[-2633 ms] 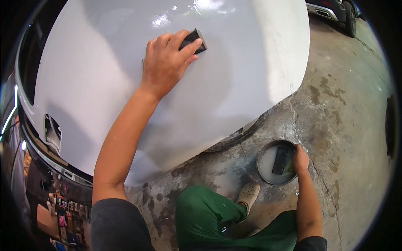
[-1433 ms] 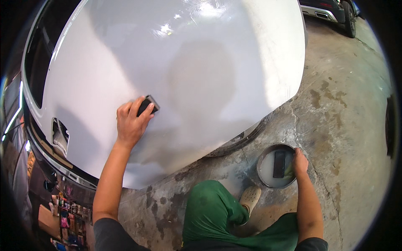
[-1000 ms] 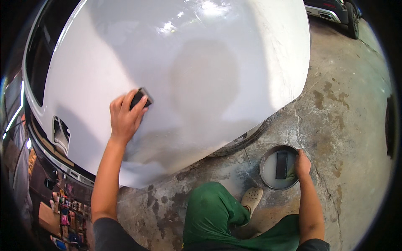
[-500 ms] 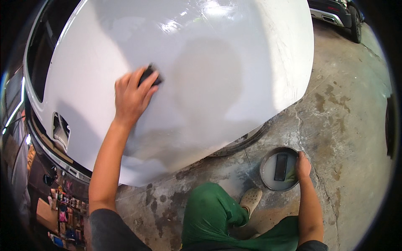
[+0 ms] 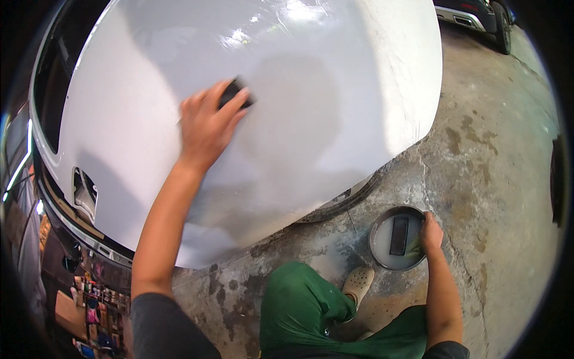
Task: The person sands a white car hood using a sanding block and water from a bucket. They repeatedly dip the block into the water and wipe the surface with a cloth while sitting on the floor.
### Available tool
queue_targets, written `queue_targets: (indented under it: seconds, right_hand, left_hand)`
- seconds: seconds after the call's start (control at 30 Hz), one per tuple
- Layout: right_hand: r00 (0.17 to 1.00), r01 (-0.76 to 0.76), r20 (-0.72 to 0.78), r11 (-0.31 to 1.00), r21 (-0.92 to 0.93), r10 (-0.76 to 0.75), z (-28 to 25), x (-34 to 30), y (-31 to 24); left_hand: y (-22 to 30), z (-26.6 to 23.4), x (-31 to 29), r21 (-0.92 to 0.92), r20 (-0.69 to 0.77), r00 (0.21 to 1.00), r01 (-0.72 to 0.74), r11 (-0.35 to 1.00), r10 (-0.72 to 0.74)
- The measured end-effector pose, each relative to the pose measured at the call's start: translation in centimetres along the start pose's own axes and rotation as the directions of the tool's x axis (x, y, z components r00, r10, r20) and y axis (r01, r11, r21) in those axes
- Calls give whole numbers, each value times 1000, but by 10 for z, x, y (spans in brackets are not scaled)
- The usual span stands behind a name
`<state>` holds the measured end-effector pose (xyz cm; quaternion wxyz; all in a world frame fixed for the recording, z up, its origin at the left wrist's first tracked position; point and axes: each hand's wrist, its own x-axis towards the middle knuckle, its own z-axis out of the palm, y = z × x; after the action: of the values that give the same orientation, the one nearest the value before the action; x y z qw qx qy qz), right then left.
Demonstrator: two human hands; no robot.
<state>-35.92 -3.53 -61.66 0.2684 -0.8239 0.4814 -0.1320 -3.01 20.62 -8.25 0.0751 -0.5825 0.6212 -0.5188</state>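
With my left hand point(image 5: 206, 122) I grip a black block point(image 5: 234, 94), perhaps a sanding block, against a large white-and-grey car body panel point(image 5: 299, 119). The fingers curl over the block, and its underside is hidden. My right hand point(image 5: 431, 232) is closed on the rim of a round dark pan point(image 5: 375, 230) low over the floor to the right. Cloudy liquid lies in the pan, along with a dark rectangular block point(image 5: 399, 235) and something greenish beside my fingers.
A car wheel point(image 5: 350, 200) shows below the panel's edge. An opening point(image 5: 85, 191) sits in the panel at left. Shelves with small goods point(image 5: 101, 311) stand lower left. Another car point(image 5: 472, 18) is parked at upper right on the stained concrete floor point(image 5: 478, 155).
My left hand has slid the black block a little to the right and up across the panel. My right hand still holds the pan; the whole view has shifted slightly.
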Motion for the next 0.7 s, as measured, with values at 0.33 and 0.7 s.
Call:
queue_targets:
  seconds: [0.33, 0.7]
  right_hand:
    - [1000, -14, -19, 1000, 23, 15, 1, 2, 5]
    - [999, 3, -46, 998, 58, -1, 2, 0, 11]
  left_hand:
    - [4, -7, -101, 38, 78, 996, -51, 998, 48]
    - [61, 45, 59, -33, -14, 990, -141, 989, 141]
